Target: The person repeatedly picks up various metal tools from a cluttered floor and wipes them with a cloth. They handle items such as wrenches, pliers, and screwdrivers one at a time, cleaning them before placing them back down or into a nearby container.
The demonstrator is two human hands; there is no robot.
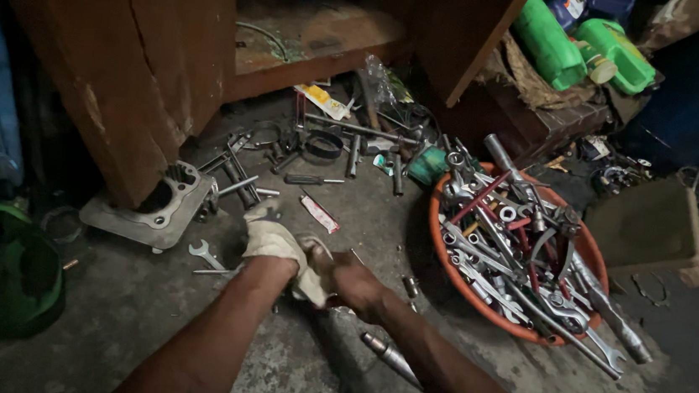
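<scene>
Both hands meet low over the concrete floor (146, 305). The left hand (271, 240) is wrapped in one pale cloth (293, 259); the right hand (354, 285) closes on the cloth's other end, touching the left. One orange basin (445, 264), heaped with wrenches, sits right of the right hand. One metal cylinder block (151, 204) lies left of the left hand. Two green jugs (582, 44) stand far beyond the basin.

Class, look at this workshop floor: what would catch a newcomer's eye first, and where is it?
An orange basin heaped with wrenches sits right of the hands. At centre, the left hand and right hand meet around a pale cloth. Green plastic bottles stand at top right.
</scene>
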